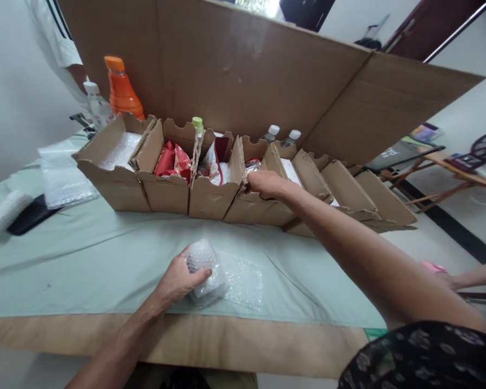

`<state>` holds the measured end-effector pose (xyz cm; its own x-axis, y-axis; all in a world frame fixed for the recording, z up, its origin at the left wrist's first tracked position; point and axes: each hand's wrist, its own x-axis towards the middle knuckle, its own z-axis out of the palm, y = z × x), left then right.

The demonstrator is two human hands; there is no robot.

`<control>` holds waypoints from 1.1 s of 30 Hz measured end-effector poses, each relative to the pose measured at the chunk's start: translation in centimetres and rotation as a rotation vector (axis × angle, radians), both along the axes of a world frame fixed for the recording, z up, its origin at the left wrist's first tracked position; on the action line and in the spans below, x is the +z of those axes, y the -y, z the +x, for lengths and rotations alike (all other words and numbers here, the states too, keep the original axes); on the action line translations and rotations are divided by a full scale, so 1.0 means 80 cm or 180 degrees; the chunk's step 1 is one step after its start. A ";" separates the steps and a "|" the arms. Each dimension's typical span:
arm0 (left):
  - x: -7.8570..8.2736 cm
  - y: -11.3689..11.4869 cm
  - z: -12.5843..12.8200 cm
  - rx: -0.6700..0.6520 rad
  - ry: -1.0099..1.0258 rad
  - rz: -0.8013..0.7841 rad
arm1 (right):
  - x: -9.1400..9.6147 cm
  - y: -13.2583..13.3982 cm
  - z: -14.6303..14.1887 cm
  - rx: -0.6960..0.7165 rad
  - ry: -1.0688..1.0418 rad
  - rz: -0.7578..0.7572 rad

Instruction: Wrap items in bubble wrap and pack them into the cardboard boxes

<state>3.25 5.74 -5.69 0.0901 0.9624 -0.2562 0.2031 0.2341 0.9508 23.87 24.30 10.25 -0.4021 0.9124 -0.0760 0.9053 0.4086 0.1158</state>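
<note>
Head view: the left hand (184,276) grips a bubble-wrap bundle (211,278) on the cloth (101,259), near centre — apparently to keep its layers together. The right hand (267,183) reaches into the fourth bin (248,209) from the left, far side; fingertips hidden — grip cannot be told. Adjoining bins probably ease reach.

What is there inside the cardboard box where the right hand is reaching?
Inside this box, a shiny item with some red shows beside the right hand. The hand and the box itself cover the rest, so anything deeper cannot be seen.
</note>
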 end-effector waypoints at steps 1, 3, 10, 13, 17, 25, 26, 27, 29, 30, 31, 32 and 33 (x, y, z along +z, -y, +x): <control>0.003 0.001 0.001 0.0018 -0.0002 0.0050 | 0.005 0.003 0.003 -0.0083 -0.0056 0.0033; 0.007 0.003 0.003 0.0105 -0.0003 0.0195 | 0.025 0.013 0.013 -0.0291 -0.0031 0.0035; -0.001 0.000 -0.001 0.0654 0.1015 -0.0026 | 0.081 0.140 0.058 -0.0261 -0.1359 0.2002; -0.007 -0.003 -0.002 0.0688 0.1475 -0.0205 | 0.005 0.206 0.035 0.0481 -0.1431 0.2025; -0.009 -0.004 -0.003 0.0579 0.1841 -0.0190 | -0.129 0.253 -0.017 0.1170 -0.1246 0.0833; -0.016 -0.005 0.002 0.0713 0.1696 -0.0349 | -0.066 0.211 0.001 0.1542 -0.1860 0.0144; -0.017 -0.005 0.003 0.0733 0.1692 -0.0394 | -0.040 0.190 0.004 0.1295 -0.1777 0.0364; -0.018 -0.005 0.003 0.0742 0.1687 -0.0440 | -0.015 0.164 0.003 0.1060 -0.1561 0.0598; -0.018 -0.005 0.002 0.0734 0.1671 -0.0523 | 0.022 0.101 -0.008 0.0798 -0.0942 0.0927; -0.018 -0.005 0.001 0.0721 0.1670 -0.0548 | 0.034 0.067 -0.019 0.0744 -0.0569 0.0974; -0.019 -0.005 0.001 0.0705 0.1673 -0.0566 | 0.040 0.033 -0.031 0.0746 -0.0190 0.0932; -0.019 -0.005 0.000 0.0677 0.1681 -0.0584 | 0.042 0.001 -0.044 0.0724 0.0177 0.0812; -0.019 -0.005 0.000 0.0643 0.1699 -0.0600 | 0.040 -0.027 -0.057 0.0676 0.0510 0.0615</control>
<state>3.25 6.16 -7.23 0.0734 0.9163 -0.3936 -0.3571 0.3927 0.8475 19.34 26.46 13.47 -0.5819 0.8131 0.0128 0.7662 0.5430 0.3437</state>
